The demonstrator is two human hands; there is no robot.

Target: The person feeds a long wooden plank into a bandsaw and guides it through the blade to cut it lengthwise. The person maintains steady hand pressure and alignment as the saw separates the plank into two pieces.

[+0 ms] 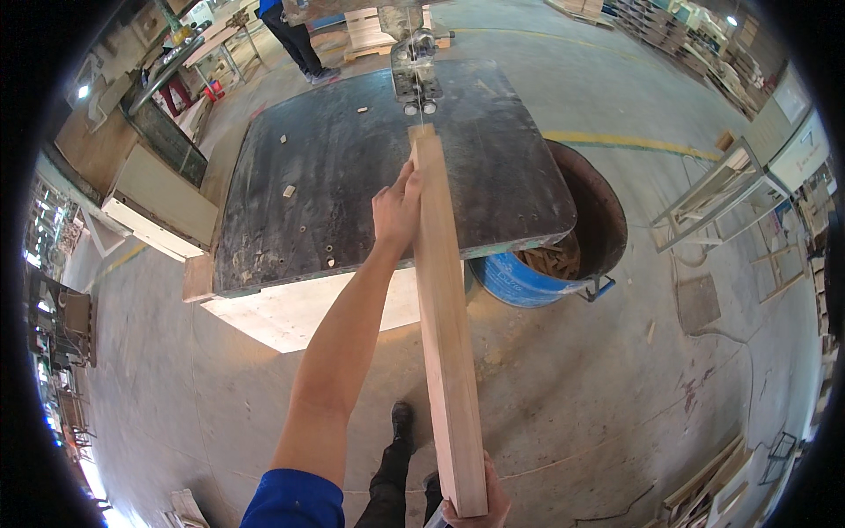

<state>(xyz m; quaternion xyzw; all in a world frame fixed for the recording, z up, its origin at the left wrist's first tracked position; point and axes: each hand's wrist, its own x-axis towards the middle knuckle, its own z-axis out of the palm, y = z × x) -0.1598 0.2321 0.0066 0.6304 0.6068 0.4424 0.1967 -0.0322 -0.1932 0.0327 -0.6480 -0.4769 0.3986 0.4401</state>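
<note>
A long, square-edged wooden beam (444, 326) reaches from my body out over the dark table (308, 189) of a band saw. Its far end is at the thin blade, just below the saw's blade guide (418, 79); a small step shows in the wood there. My left hand (398, 207) is closed against the beam's left side, near the far end and above the table. At the near end, my right hand (481, 503) grips the beam from beneath and the right side, its fingers partly hidden by the wood.
Small wood offcuts (289, 191) lie on the table's left part. A blue drum (519, 282) holding scrap wood stands against the table's right edge. A metal frame stand (713, 207) is farther right. Another person's dark-trousered legs (295, 40) show beyond the table.
</note>
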